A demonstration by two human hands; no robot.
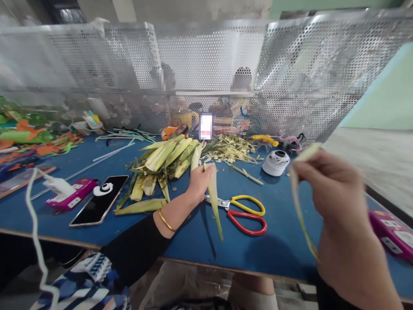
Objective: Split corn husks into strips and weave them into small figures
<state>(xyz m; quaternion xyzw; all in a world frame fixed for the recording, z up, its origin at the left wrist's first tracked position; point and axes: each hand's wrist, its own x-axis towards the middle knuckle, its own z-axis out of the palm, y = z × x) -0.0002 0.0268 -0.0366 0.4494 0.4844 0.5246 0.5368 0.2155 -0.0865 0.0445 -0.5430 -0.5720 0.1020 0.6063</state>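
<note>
My left hand (pixel 200 183), with a gold bangle on the wrist, pinches a pale green corn husk piece (pixel 213 202) that hangs down over the scissors. My right hand (pixel 335 193), raised at the right and blurred, grips a narrow curling husk strip (pixel 298 211). The scissors (pixel 243 209), with one yellow and one red handle, lie on the blue table, their blades partly behind the hanging husk. Just beyond my left hand is a pile of husks (pixel 167 159), and behind it to the right a heap of shredded trimmings (pixel 230 147).
A white roll (pixel 275 162) stands right of centre. On the left are a black phone (pixel 103 200) and a magenta power strip (pixel 75 193) with a white cable. Another magenta strip (pixel 392 234) lies far right. A perforated metal screen (pixel 209 60) runs behind, with people beyond.
</note>
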